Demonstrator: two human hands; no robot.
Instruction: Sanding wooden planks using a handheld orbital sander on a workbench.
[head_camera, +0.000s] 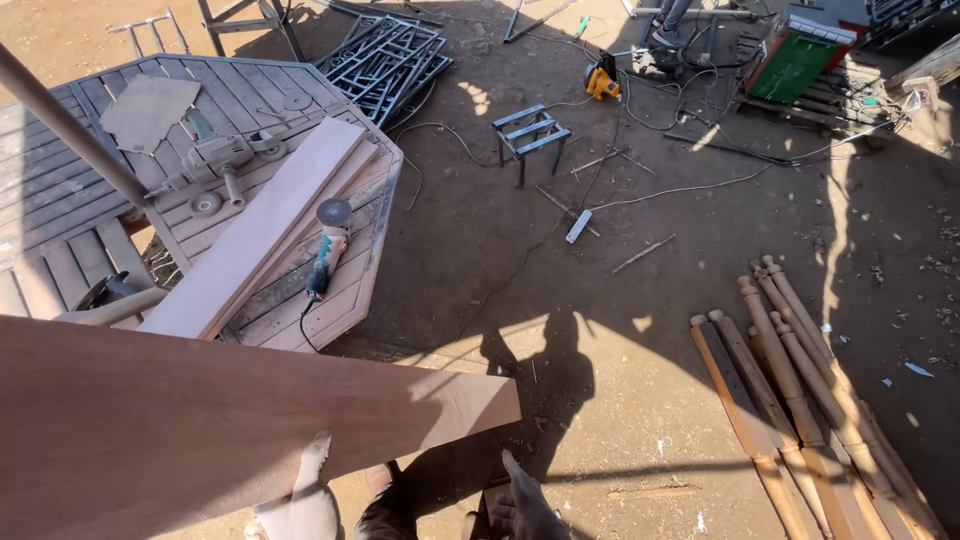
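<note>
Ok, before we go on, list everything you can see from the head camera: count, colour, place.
large board: one, reddish brown, near left, across the view
slatted wooden table: one, grey-brown, upper left
plank: one, pale brown, lying on the slatted wooden table
angle grinder: one, teal and black, on the table beside the plank
metal grilles: a stack, grey, top centre on the ground
metal stool frame: one, grey, centre on the ground
yellow power tool: one, top centre-right
green machine: one, top right
turned wooden posts: several, brown, lower right on the ground
left hand: at the lower edge of the large board
right hand: open, bottom centre, off the board
</note>
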